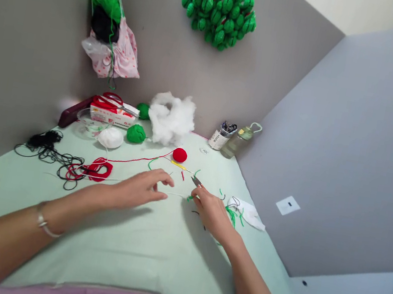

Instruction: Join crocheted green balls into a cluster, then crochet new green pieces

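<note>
Past forearms, grips scissors in right hand, nothing in left hand, before red ball; likely trimming, next needing careful aim.

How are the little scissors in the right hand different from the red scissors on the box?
The little scissors are held in the right hand, while the red scissors lie on the box. The red scissors look bigger than the little scissors. The red scissors show big red handle loops, but the little scissors' handles are mostly covered by the hand. Both show greyish blades.
</note>
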The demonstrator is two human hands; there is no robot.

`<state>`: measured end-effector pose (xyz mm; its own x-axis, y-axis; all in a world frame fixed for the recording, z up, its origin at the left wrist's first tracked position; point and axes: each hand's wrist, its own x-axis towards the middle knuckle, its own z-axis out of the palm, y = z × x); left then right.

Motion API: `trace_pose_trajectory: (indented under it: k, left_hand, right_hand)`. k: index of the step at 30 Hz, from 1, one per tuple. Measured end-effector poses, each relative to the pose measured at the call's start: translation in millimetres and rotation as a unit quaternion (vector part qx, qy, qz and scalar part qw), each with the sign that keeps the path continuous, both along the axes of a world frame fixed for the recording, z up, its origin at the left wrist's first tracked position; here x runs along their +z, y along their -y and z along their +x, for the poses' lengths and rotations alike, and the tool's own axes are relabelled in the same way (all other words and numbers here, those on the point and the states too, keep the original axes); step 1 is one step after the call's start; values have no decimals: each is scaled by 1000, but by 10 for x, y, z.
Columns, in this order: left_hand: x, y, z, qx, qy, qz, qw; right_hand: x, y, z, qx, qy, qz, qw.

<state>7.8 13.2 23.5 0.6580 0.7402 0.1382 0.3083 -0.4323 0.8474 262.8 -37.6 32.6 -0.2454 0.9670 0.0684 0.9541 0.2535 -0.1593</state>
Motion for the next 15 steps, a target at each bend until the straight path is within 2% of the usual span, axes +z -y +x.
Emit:
trace_pose_trajectory:
  k: [4,8,10,15]
  left_hand:
    - [-256,-39,364,30,128,-147,980]
    - [-389,-47,394,-26,172,-310,935]
    - [-394,-25,348,-39,158,-332,929]
    - [-334,24,276,2,120,-270,955]
  right_hand:
    - [27,-56,-165,18,-186,6,982]
    - [-75,-74,-224,43,-262,28,964]
    - [-113,-63,-224,50,-265,39,962]
    - [-123,-55,-131,30,-196,96,975]
